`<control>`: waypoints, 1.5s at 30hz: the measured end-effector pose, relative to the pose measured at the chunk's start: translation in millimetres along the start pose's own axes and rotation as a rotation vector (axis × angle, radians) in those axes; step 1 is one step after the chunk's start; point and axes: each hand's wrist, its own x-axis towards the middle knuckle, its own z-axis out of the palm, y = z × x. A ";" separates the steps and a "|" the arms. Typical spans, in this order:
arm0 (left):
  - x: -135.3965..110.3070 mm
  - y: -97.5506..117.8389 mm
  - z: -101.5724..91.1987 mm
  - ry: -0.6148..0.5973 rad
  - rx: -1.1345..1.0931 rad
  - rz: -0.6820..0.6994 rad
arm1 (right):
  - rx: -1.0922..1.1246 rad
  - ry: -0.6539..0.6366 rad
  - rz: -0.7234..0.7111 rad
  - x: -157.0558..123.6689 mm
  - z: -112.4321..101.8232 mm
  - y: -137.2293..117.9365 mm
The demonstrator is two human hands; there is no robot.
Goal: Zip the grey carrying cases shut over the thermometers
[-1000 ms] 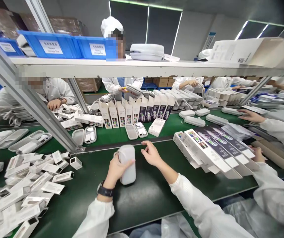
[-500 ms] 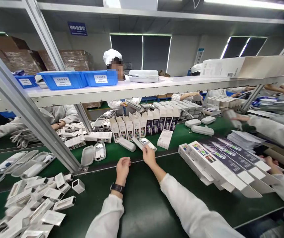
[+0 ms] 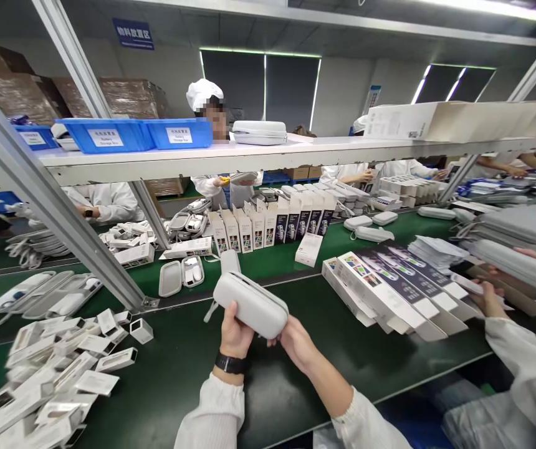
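Observation:
A light grey zip case (image 3: 252,304) is held up over the green work surface, tilted, with a dark gap along its upper edge. My left hand (image 3: 236,333) grips its near left side, thumb on top. My right hand (image 3: 297,342) is closed on the case's right end, with its fingertips partly hidden beneath. Just behind lies another grey case (image 3: 229,260), partly covered by the held one. An open case (image 3: 171,278) with a white device (image 3: 193,272) in one half rests left of it. A row of upright cartons (image 3: 258,227) stands farther back.
Small white boxes (image 3: 57,368) are heaped at the left, near a slanted metal post (image 3: 85,224). Flat printed cartons (image 3: 389,287) lie at the right. There a co-worker's hand (image 3: 490,299) is at work. A shelf (image 3: 268,156) with blue bins (image 3: 109,134) runs above.
The case that lay open in my right hand farther back is now nearly closed, nearer to me and held in both hands. My left hand has moved from empty onto it.

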 end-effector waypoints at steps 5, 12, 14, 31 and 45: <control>-18.3 17.9 2.8 -0.006 -0.092 0.049 | 0.179 -0.319 0.091 -16.1 23.1 -3.6; -37.9 21.5 -7.7 0.035 -0.044 0.121 | 0.257 -0.377 0.158 -23.2 46.3 11.1; -39.4 21.6 -11.2 0.047 -0.027 0.136 | 0.273 -0.380 0.200 -27.5 50.3 13.4; -77.3 53.1 -48.9 -0.316 0.943 0.170 | -0.142 -0.413 0.467 1.1 21.2 -73.9; -75.3 87.8 3.9 -0.625 1.340 0.144 | 0.026 -0.542 0.433 4.6 24.0 -104.9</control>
